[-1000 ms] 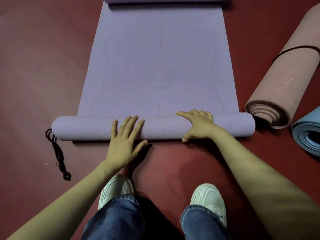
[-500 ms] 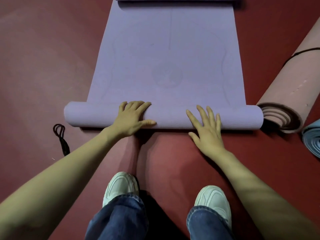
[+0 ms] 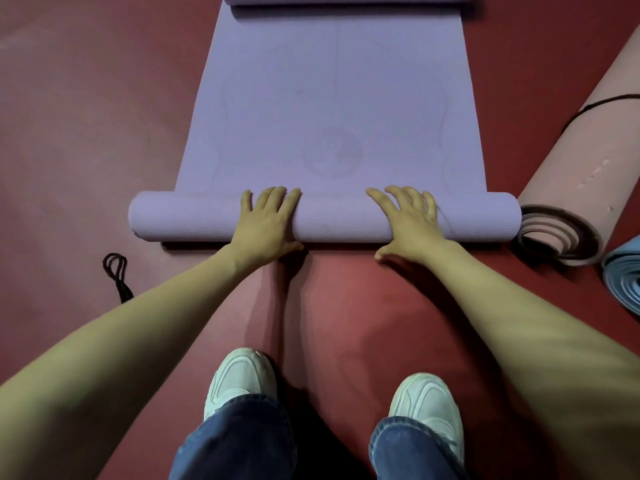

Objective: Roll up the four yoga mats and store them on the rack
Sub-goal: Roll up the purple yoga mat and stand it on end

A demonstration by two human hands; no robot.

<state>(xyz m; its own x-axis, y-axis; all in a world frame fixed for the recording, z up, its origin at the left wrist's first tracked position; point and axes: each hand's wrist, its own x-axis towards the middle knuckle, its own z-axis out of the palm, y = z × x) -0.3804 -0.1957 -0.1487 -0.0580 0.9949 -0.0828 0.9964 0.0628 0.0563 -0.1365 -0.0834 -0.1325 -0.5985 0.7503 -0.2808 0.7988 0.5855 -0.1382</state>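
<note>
Red floor (image 3: 86,133) carries purple mat (image 3: 332,98); left hand (image 3: 266,223) and right hand (image 3: 410,225) spread flat on its roll.

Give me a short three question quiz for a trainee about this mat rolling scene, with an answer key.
1. True or false: both hands lie flat on the rolled part of the purple mat.
2. Which mat lies right beside the purple roll's right end? A) pink B) green C) black
3. What lies on the floor left of the roll?

Key
1. True: left hand, right hand.
2. A, the pink mat.
3. A black cord.
</note>
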